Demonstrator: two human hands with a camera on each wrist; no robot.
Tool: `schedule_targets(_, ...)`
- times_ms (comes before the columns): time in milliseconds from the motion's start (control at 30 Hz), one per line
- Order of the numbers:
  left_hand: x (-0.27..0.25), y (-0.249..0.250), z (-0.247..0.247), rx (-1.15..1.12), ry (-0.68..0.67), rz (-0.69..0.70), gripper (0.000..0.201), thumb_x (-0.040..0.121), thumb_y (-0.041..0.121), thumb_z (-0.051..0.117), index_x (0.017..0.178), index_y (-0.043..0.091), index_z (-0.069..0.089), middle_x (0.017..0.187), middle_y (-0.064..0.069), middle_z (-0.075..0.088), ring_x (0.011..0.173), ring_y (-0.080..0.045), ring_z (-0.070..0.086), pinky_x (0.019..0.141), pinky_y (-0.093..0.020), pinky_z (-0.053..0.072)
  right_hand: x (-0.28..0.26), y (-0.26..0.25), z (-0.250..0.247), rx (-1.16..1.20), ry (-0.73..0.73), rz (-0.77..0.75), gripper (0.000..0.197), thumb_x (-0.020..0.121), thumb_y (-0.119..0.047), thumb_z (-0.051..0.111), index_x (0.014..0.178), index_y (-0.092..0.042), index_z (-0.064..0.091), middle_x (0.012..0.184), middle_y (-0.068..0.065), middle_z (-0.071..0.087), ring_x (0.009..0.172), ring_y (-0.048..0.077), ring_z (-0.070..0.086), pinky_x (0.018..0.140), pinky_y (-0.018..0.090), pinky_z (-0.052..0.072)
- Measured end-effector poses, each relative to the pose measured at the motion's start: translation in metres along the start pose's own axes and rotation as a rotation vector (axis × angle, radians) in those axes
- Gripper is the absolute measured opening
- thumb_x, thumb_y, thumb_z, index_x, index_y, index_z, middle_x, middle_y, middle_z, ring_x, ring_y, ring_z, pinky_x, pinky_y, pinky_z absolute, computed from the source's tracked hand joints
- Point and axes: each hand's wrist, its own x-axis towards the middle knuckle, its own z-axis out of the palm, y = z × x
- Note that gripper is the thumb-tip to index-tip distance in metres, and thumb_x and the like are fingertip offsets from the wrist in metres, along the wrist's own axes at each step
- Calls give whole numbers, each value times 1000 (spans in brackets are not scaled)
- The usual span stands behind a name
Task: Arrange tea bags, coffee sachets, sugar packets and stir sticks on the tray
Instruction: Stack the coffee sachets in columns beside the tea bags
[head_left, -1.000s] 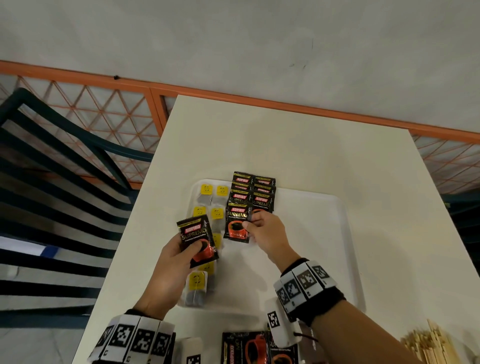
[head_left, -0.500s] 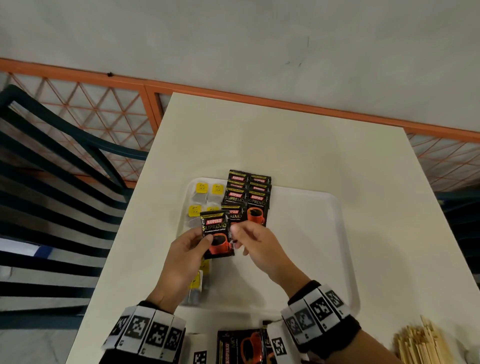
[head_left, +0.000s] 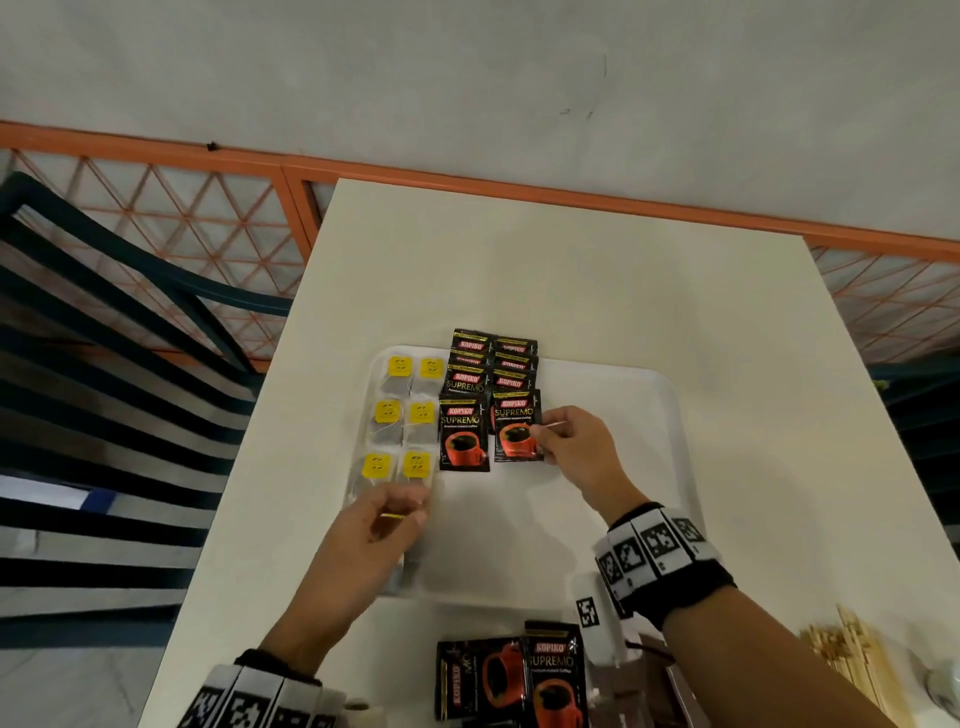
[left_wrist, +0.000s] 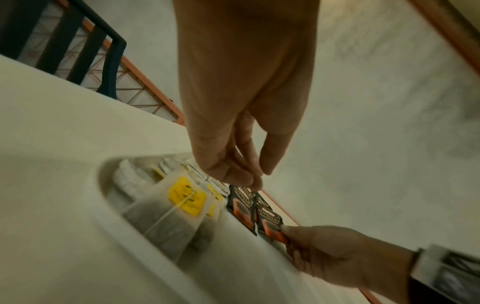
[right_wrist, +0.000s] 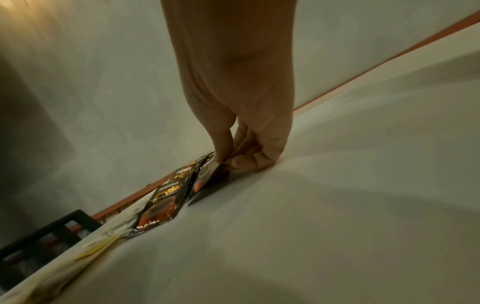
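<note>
Sachet (head_left: 517, 433) lies at the near end of the right coffee column on the tray (head_left: 623, 467), its right edge pinched by the right hand (head_left: 574, 449). Tea bags (head_left: 402, 415) fill the tray's left side. The left hand (head_left: 374, 540) hovers over the nearest tea bags, fingers (left_wrist: 233, 176) loosely curled, holding nothing. Judged step: seating the coffee row. Next calls for releasing it square, then fetching spare sachets (head_left: 511, 675) or sticks (head_left: 852, 660) from the tabletop (head_left: 519, 270).
</note>
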Motion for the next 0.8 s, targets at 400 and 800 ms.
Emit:
schedule_targets(400,-68,-43,1,426,-158,18,14,84,13,64,86,28,64,74,5,65,69,0,58,62,-11,45,-41,-4,-7,-257,100,-209,11,87,-22,62,91,-12,61,75,-5,57,63,1,49,55,9,35)
schedule_targets(800,-110,-66,31,591,-49,-73,49,85,32,62,128,17,42,111,-2,44,86,-9,51,72,-15,39,-180,75,-54,-585,-373,-288,23,87,-39,59,98,-20,58,88,-5,58,78,8,52,70,17,41)
